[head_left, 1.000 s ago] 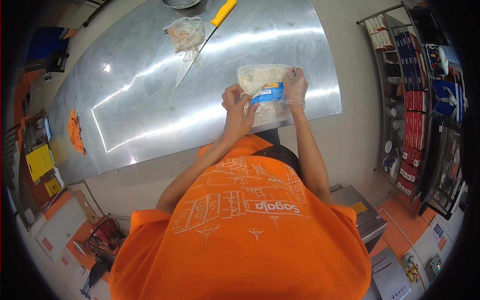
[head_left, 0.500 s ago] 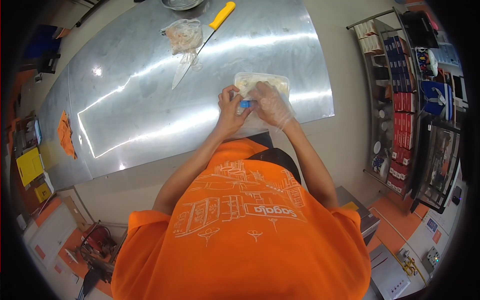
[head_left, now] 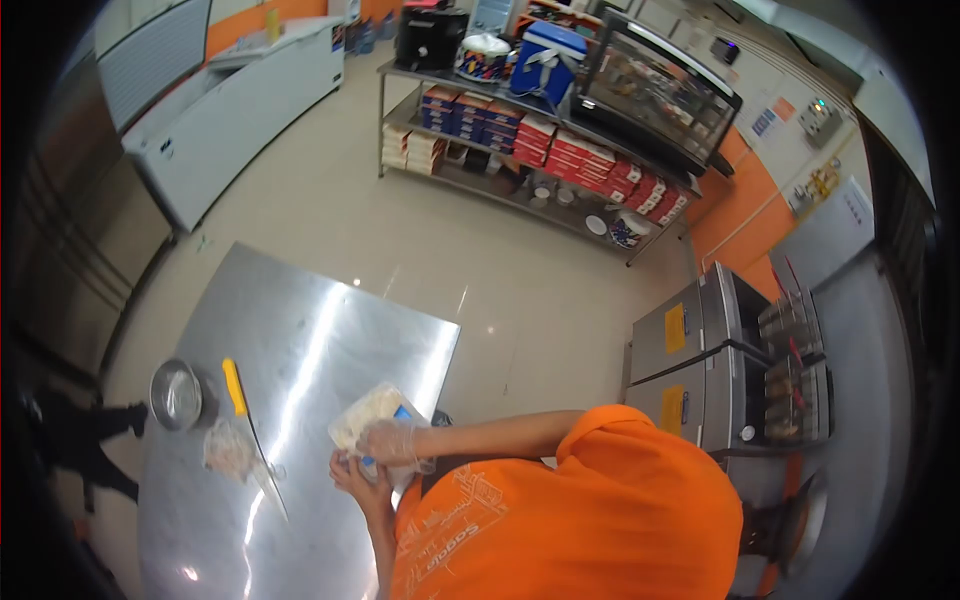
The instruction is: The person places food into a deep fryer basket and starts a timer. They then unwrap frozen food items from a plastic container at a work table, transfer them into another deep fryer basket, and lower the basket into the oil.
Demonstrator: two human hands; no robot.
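Observation:
A clear rectangular plastic container (head_left: 378, 403) with pale contents stands near the edge of the steel table. My right hand (head_left: 388, 443), in a clear plastic glove, reaches over its near side with the fingers bent together; whatever they hold is hidden. Bare and curled, my left hand (head_left: 362, 482) grips the container's near corner. Between the hands a small blue piece (head_left: 369, 466) shows, its kind unclear. Farther left lies a knife with a yellow handle (head_left: 234, 386), its blade beside a crumpled clear plastic bag (head_left: 229, 450) with pinkish contents.
A round metal bowl (head_left: 177, 394) sits at the far edge of the steel table (head_left: 290, 330). Beyond the floor stands a shelf rack (head_left: 480, 165) with stacked boxes. Fryers (head_left: 670, 360) are at right, a chest freezer (head_left: 240, 125) at upper left. A person's dark-clothed legs (head_left: 90, 440) show at left.
The view has swung round toward the shelf rack and fryers, so table and hands appear lower and turned. Both hands remain at the container, the gloved one now largely covering the blue piece.

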